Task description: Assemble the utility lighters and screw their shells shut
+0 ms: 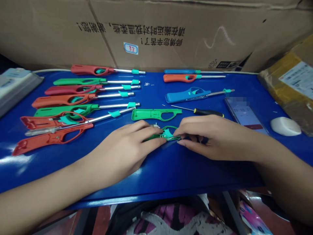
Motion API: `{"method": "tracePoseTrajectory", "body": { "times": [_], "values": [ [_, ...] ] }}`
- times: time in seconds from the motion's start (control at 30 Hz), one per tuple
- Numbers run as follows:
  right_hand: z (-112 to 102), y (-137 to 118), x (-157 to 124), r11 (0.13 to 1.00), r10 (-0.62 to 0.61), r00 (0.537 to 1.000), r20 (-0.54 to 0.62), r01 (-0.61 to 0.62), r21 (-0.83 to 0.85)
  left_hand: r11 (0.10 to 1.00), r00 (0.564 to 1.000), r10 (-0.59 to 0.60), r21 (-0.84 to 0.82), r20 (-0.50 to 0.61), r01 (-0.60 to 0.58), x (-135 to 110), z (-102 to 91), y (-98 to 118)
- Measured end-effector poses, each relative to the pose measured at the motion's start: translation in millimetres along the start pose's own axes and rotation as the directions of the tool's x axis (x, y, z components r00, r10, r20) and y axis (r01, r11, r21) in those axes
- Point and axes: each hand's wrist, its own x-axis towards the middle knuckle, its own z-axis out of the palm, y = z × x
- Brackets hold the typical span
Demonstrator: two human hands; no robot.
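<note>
My left hand lies over an opened green lighter casing, its fingers pressing the casing onto the blue table. A turquoise trigger and thin wire-like parts show in the casing. At the casing's right end, my right hand pinches with thumb and forefinger; the small part between the fingertips is mostly hidden. Just behind sits the other green half-shell, inner side up. A screwdriver with a black and yellow handle rests behind my right hand.
Several long-necked lighters lie in a row at left, beside an opened red casing. Blue and orange lighters lie at back right. A phone and white mouse are at right. A cardboard box walls the back.
</note>
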Motion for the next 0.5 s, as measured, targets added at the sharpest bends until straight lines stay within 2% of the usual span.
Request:
{"method": "tracePoseTrajectory", "body": {
  "times": [0.27, 0.5],
  "values": [
    [1.2, 1.0, -0.5, 0.998, -0.036, 0.999, 0.009, 0.036, -0.059, 0.995, 0.997, -0.08, -0.059, -0.008, 0.08, 2.4, 3.7, 2.0],
    [1.4, -0.6, -0.4, 0.994, -0.043, 0.999, 0.028, 0.046, -0.101, 0.995, 0.997, -0.076, -0.068, -0.012, 0.075, 2.2, 4.1, 0.7]
  ]
}}
